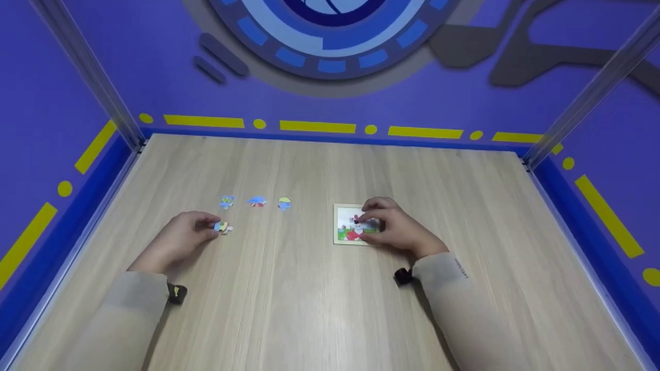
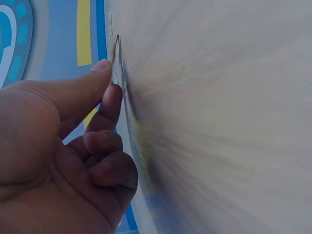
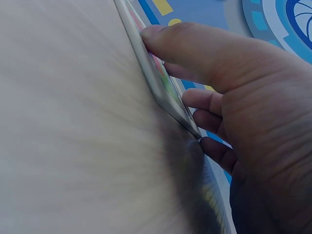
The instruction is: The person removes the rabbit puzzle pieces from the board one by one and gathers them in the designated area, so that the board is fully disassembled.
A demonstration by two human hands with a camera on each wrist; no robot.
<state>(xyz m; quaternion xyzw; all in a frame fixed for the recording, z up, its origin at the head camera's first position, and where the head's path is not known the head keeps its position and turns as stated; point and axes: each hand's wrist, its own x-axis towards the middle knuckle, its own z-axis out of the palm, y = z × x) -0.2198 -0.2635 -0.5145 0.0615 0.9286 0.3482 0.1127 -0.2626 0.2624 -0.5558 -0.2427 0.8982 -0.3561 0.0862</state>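
Head view shows the left hand (image 1: pixel 186 236) pinching a puzzle piece (image 1: pixel 221 226) near three loose pieces (image 1: pixel 257 201) on the table (image 1: pixel 309 299), while the right hand (image 1: pixel 399 225) touches the framed puzzle (image 1: pixel 344 224) farther right, its grip unclear.

Pinched between thumb and finger of the left hand (image 1: pixel 186 236): a small puzzle piece (image 1: pixel 223 227), blue, yellow and white, knobbed at the edge; thin and nearly edge-on in the left wrist view, contact with the table (image 1: pixel 309 299) unclear. Just beyond, three loose pieces in a row, flat and apart: blue and green at left (image 1: pixel 227 201), blue with red and white in the middle (image 1: pixel 257 201), yellow over blue at right (image 1: pixel 284 203). Well to the right, flat on the table, a square puzzle board (image 1: pixel 342 226) with a pale raised border, showing a white animal figure, red shapes and green ground; touched by the right hand's (image 1: pixel 396 226) fingertips, right part covered.
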